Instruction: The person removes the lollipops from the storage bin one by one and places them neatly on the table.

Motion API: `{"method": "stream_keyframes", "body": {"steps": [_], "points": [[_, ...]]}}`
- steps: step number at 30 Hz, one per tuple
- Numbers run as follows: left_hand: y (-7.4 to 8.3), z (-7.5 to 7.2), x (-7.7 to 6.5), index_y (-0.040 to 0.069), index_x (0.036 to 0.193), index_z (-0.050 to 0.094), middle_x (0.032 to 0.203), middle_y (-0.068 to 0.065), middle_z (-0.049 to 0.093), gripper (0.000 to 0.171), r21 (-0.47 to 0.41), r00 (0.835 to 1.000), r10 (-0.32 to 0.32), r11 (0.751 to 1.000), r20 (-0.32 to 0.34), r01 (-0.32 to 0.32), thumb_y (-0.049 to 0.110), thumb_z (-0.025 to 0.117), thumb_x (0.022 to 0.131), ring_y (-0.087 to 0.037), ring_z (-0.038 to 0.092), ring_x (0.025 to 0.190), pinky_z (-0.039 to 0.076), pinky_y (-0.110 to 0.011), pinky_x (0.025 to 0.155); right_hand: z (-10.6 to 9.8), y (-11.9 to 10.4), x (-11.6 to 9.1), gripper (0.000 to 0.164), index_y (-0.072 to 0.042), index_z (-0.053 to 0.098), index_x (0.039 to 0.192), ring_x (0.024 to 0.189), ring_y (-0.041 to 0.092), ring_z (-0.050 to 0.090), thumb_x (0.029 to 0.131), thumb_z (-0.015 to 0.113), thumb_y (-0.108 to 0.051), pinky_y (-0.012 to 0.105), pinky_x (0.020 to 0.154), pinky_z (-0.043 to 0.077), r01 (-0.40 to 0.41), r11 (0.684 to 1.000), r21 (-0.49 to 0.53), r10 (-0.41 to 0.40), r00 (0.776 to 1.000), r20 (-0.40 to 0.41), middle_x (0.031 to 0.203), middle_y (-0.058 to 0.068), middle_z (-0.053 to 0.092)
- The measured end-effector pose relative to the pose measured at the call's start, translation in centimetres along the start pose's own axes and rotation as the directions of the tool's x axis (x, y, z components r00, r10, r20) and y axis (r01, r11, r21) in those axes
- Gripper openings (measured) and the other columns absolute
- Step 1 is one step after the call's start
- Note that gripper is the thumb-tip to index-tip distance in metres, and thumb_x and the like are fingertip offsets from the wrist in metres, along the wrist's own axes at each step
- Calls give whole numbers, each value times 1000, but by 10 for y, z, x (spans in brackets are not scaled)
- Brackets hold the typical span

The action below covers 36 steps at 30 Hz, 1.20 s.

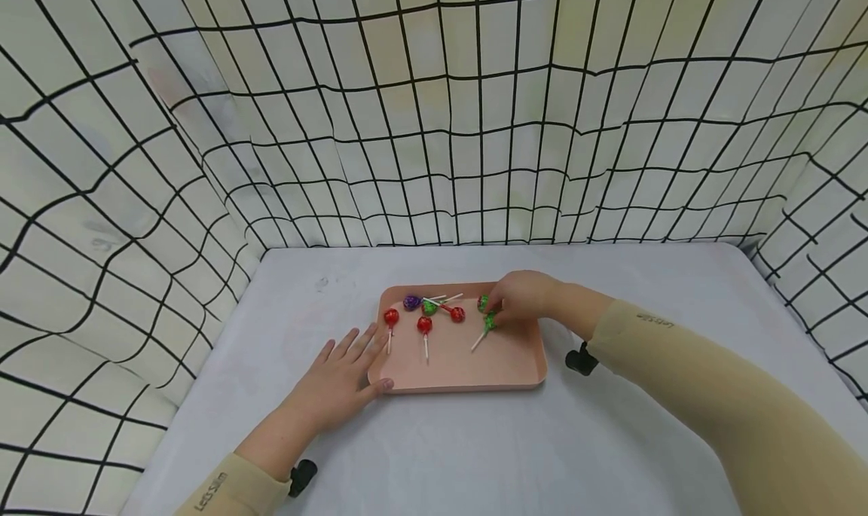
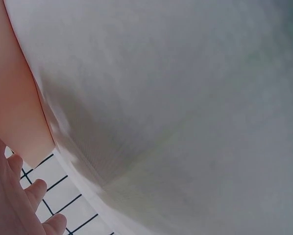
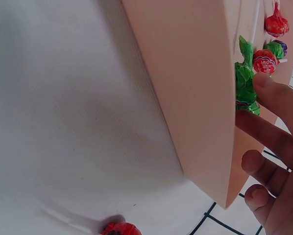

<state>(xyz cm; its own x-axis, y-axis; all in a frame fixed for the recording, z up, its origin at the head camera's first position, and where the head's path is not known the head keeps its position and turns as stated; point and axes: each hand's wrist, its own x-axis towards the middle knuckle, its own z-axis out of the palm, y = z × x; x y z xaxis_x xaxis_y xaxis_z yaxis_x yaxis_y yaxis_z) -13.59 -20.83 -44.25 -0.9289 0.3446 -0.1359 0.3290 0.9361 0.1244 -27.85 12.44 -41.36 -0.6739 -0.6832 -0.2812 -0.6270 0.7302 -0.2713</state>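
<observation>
A shallow pink tray [image 1: 468,369] holds several wrapped lollipops. My right hand [image 1: 525,296] reaches over its right side, thumb and index finger pinching a green lollipop [image 3: 244,83] by its head. In the head view this green lollipop [image 1: 489,322] points its white stick toward me, and another green lollipop [image 1: 483,303] lies close behind it, partly covered by the fingers. My left hand [image 1: 339,384] rests on the tray's left front corner with fingers spread, beside a red lollipop [image 1: 391,317]. The left wrist view shows that hand's fingers [image 2: 36,191] only at the lower left.
Further left in the tray are a purple lollipop [image 1: 411,303], a green one [image 1: 429,307] and red ones [image 1: 424,325]. Another red lollipop [image 3: 119,229] lies on the white cloth outside the tray. Black-gridded white walls [image 1: 475,124] surround the table [image 1: 475,456].
</observation>
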Motion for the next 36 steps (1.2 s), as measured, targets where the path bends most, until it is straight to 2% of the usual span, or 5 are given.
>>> {"method": "stream_keyframes", "body": {"steps": [16,21,36], "points": [[1,1,1,21,160,19,165,-3,17,83,0,1000,-1,1000,-4,1,63,49,96,-36,17,150,14,-62,117,2,0,2,14,-24,80,102,102,10,62,89,76,-24,34,97,50,73,996,-54,-72,997,23,110,-10,70],[1,1,1,21,160,18,165,-4,18,83,-5,1000,-5,1000,-7,5,63,50,95,-36,17,150,13,-62,117,2,-3,1,15,-25,80,104,99,10,61,90,75,-21,36,98,50,60,998,-33,-58,997,49,105,-12,70],[0,1,0,21,160,18,165,-3,17,83,-9,1000,0,1000,-11,0,63,49,96,-36,16,150,13,-62,117,-2,-5,-5,20,-28,79,109,100,10,60,90,74,-24,37,98,49,40,999,-27,-39,997,62,109,-11,69]]}}
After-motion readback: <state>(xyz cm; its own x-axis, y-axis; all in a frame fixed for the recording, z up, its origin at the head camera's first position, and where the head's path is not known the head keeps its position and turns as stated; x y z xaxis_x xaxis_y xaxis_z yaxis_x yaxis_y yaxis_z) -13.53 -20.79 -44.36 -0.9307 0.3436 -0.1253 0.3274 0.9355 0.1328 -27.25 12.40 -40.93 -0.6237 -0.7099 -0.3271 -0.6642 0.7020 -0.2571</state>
